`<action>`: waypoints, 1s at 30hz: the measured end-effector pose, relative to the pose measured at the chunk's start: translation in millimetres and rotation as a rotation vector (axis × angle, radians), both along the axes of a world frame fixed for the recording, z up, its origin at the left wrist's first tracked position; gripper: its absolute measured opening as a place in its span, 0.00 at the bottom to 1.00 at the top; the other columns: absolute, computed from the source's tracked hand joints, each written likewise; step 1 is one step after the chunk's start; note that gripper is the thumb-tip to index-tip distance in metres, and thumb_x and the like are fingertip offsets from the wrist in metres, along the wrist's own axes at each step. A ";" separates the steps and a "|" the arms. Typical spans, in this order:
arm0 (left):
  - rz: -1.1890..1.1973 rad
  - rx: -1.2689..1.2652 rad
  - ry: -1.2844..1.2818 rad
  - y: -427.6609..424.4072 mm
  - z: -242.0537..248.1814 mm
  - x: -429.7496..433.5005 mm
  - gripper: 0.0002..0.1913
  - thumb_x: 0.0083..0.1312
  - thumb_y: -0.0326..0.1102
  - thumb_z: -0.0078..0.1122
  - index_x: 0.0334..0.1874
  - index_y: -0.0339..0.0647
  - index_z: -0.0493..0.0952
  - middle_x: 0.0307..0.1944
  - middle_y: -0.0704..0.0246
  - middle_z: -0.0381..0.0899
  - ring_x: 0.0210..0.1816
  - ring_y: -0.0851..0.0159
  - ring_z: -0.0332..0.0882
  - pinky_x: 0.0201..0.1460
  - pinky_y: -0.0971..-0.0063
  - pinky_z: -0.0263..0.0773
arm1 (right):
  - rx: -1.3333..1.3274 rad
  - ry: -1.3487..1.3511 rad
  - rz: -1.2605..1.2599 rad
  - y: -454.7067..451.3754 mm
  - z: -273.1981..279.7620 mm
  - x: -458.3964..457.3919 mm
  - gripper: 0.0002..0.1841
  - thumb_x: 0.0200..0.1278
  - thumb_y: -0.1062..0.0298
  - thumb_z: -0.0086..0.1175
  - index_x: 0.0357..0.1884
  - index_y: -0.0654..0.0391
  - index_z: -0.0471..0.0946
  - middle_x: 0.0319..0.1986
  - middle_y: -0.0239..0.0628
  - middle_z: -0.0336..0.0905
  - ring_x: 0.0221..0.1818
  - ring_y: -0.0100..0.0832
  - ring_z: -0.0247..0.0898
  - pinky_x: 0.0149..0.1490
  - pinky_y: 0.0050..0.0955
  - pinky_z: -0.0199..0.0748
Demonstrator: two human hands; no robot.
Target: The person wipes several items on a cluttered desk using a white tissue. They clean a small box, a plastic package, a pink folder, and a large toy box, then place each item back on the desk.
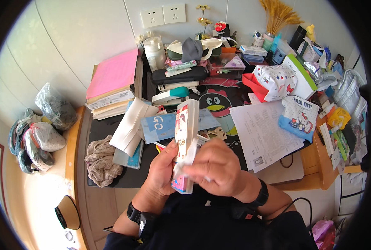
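Observation:
My left hand (161, 170) grips a long, narrow translucent plastic case (185, 125) with cartoon pictures on its face, held tilted above the desk's front edge. In my right hand (218, 167) is a crumpled white tissue or wipe (190, 154), blurred, pressed near the lower part of the case. Behind the case lie a blue plastic folder (159, 126) and a white flap pouch (132, 125). A bunched beige cloth (102, 162) sits at the desk's front left corner. Printed sheets (263, 131) lie to the right, under a blue and white Hello Kitty pouch (299, 118).
Stacked papers topped by a pink folder (113, 78) stand at the back left. A black glasses case (180, 74), a clear box (227, 65) and a white cartoon bag (274, 82) crowd the back. Several filled plastic bags (45, 134) rest on the left ledge. A cable (310, 209) loops at lower right.

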State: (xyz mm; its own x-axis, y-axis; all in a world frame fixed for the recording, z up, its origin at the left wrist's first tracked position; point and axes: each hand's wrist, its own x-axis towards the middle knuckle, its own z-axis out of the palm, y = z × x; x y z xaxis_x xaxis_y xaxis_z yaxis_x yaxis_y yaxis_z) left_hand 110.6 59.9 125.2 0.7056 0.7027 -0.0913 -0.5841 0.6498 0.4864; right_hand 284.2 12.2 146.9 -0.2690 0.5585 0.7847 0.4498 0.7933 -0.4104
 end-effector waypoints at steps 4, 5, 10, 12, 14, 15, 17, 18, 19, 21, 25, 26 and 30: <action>-0.215 -0.001 -0.257 -2.8 -2.1 0.5 0.23 0.77 0.40 0.47 0.70 0.35 0.64 0.52 0.60 0.80 0.48 0.64 0.83 0.51 0.70 0.80 | 0.198 -0.099 -0.058 26.3 20.5 20.8 0.14 0.49 0.75 0.66 0.41 0.50 0.85 0.32 0.30 0.77 0.34 0.36 0.71 0.39 0.34 0.68; -0.109 -0.032 0.046 -5.8 -1.7 1.4 0.18 0.74 0.40 0.51 0.61 0.38 0.70 0.42 0.60 0.79 0.38 0.61 0.80 0.21 0.72 0.72 | 0.161 0.000 -0.191 31.3 23.4 24.2 0.13 0.49 0.76 0.66 0.39 0.50 0.85 0.32 0.31 0.77 0.34 0.36 0.71 0.38 0.34 0.68; -0.029 0.079 0.241 -1.4 2.6 -2.2 0.21 0.76 0.42 0.49 0.63 0.33 0.70 0.50 0.60 0.80 0.46 0.61 0.82 0.32 0.69 0.80 | 0.071 -0.015 -0.190 18.6 23.8 5.0 0.12 0.48 0.74 0.67 0.38 0.50 0.85 0.30 0.27 0.75 0.33 0.34 0.70 0.38 0.33 0.69; 0.129 0.082 0.292 0.8 4.1 -4.3 0.24 0.78 0.39 0.46 0.71 0.33 0.64 0.52 0.60 0.81 0.44 0.63 0.85 0.43 0.71 0.82 | 0.192 -0.121 0.039 12.8 26.1 -1.3 0.11 0.49 0.69 0.66 0.38 0.49 0.85 0.30 0.24 0.74 0.34 0.32 0.70 0.40 0.33 0.69; 0.040 0.187 0.286 1.9 6.4 -6.2 0.26 0.79 0.38 0.44 0.75 0.35 0.59 0.53 0.61 0.81 0.43 0.64 0.85 0.46 0.72 0.82 | 0.162 -0.141 -0.005 14.3 29.6 0.3 0.11 0.48 0.70 0.66 0.37 0.49 0.85 0.30 0.26 0.74 0.34 0.32 0.70 0.41 0.33 0.69; -0.007 0.215 0.243 1.0 7.6 -6.4 0.26 0.79 0.38 0.44 0.75 0.36 0.59 0.53 0.60 0.81 0.44 0.62 0.85 0.46 0.71 0.82 | 0.216 -0.138 -0.026 16.7 32.3 4.9 0.10 0.48 0.71 0.65 0.36 0.49 0.85 0.30 0.26 0.74 0.35 0.33 0.71 0.42 0.33 0.68; -0.080 0.218 0.244 -2.0 9.8 -4.9 0.26 0.79 0.37 0.44 0.76 0.37 0.59 0.55 0.58 0.80 0.47 0.57 0.85 0.47 0.67 0.83 | 0.164 -0.051 -0.231 33.2 35.2 22.9 0.09 0.46 0.74 0.67 0.32 0.49 0.84 0.29 0.27 0.74 0.33 0.35 0.69 0.40 0.35 0.67; -0.086 0.237 0.242 -3.8 10.6 -3.1 0.26 0.79 0.37 0.44 0.76 0.37 0.57 0.58 0.58 0.79 0.49 0.58 0.85 0.49 0.67 0.83 | 0.080 -0.051 -0.290 35.6 32.8 25.2 0.10 0.45 0.74 0.67 0.32 0.49 0.84 0.28 0.27 0.74 0.33 0.35 0.69 0.39 0.35 0.67; -0.089 0.249 0.193 -5.6 11.0 -0.6 0.27 0.79 0.38 0.44 0.77 0.38 0.56 0.60 0.58 0.77 0.51 0.58 0.84 0.51 0.68 0.82 | 0.001 0.004 -0.379 37.2 30.8 28.9 0.11 0.44 0.74 0.68 0.32 0.49 0.84 0.28 0.28 0.74 0.33 0.36 0.68 0.39 0.36 0.66; 0.062 0.238 0.249 -8.5 10.5 5.2 0.28 0.80 0.41 0.43 0.78 0.39 0.53 0.63 0.58 0.74 0.55 0.59 0.82 0.55 0.67 0.80 | 0.049 -0.078 -0.301 32.3 22.8 25.9 0.10 0.46 0.73 0.67 0.33 0.48 0.84 0.28 0.25 0.73 0.35 0.34 0.68 0.41 0.34 0.67; 0.193 0.185 0.233 -7.3 8.5 11.0 0.30 0.80 0.46 0.39 0.80 0.42 0.50 0.66 0.58 0.71 0.60 0.60 0.78 0.59 0.65 0.77 | 0.125 -0.268 -0.022 21.7 12.5 19.2 0.07 0.48 0.70 0.63 0.33 0.48 0.83 0.30 0.25 0.72 0.37 0.33 0.70 0.45 0.34 0.67; 0.192 0.249 0.305 -6.9 8.3 11.4 0.33 0.80 0.52 0.38 0.80 0.43 0.48 0.64 0.57 0.72 0.55 0.59 0.80 0.56 0.65 0.78 | 0.178 -0.342 0.057 22.0 13.4 21.1 0.07 0.49 0.69 0.63 0.32 0.48 0.83 0.31 0.25 0.71 0.37 0.33 0.70 0.46 0.34 0.67; -0.092 0.369 0.153 -5.1 10.0 7.9 0.36 0.78 0.57 0.38 0.81 0.46 0.45 0.61 0.55 0.72 0.47 0.59 0.82 0.53 0.66 0.79 | 0.141 -0.171 -0.285 36.6 17.7 33.2 0.09 0.49 0.69 0.65 0.35 0.49 0.84 0.29 0.26 0.74 0.36 0.34 0.70 0.43 0.34 0.68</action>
State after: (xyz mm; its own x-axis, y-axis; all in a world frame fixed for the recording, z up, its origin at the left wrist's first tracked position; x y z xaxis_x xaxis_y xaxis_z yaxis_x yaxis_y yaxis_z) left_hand 118.5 54.8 135.2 0.7649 0.6424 0.0467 -0.4347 0.4613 0.7735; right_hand 317.4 48.8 164.7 -0.2524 0.5190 0.8166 0.7135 0.6699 -0.2053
